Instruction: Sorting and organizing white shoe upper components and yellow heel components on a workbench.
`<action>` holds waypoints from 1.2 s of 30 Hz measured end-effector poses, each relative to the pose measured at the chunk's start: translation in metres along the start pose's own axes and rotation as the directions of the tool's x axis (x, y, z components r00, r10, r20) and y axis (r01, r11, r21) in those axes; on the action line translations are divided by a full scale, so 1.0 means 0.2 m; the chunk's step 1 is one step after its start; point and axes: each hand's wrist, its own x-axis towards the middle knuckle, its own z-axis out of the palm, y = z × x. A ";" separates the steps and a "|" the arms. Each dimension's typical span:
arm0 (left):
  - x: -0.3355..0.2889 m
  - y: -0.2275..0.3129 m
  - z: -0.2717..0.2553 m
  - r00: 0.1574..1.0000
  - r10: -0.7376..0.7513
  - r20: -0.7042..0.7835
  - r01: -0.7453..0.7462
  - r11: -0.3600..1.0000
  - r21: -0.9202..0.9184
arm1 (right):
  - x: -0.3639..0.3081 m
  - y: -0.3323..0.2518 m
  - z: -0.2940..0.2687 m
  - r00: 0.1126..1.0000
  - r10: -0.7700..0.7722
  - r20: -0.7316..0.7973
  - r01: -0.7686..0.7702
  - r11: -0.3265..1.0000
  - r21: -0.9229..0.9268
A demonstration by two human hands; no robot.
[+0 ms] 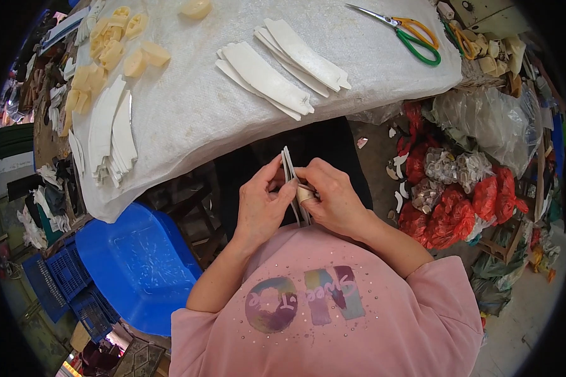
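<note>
My left hand (260, 200) is closed around a thin bundle of white strips (288, 164), held on edge in front of my chest. From the other side my right hand (334, 198) grips the same strips, its fingers bent. Under my right thumb is a small cream-coloured piece (305, 193); its kind is partly hidden by the fingers. On the white-covered table (188, 119) beyond my hands lie two fanned stacks of curved white strips (267, 75), (305, 55). Another pile of white strips (112, 129) lies at the table's left.
Pale yellow ring-like pieces (112, 38) are heaped at the table's far left. Scissors (409, 34) with green and orange handles lie at the far right. A blue tub (138, 264) stands below left. Red plastic bags (449, 217) and clear bags (493, 122) crowd the floor at right.
</note>
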 end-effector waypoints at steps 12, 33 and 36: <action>-0.01 0.01 0.03 0.996 -0.065 -0.068 0.069 0.996 0.059 | -0.03 0.05 0.05 0.993 0.113 -0.015 -0.113 0.994 0.012; 0.43 0.56 -0.27 0.369 0.916 0.156 -0.622 0.119 0.774 | 0.56 -0.06 -0.56 0.893 -0.287 -0.346 0.089 0.868 -0.489; 0.52 0.49 -0.17 0.450 0.783 0.430 -0.571 -0.117 0.812 | 0.74 -0.09 -0.54 0.917 -0.246 -0.313 0.045 0.846 -0.532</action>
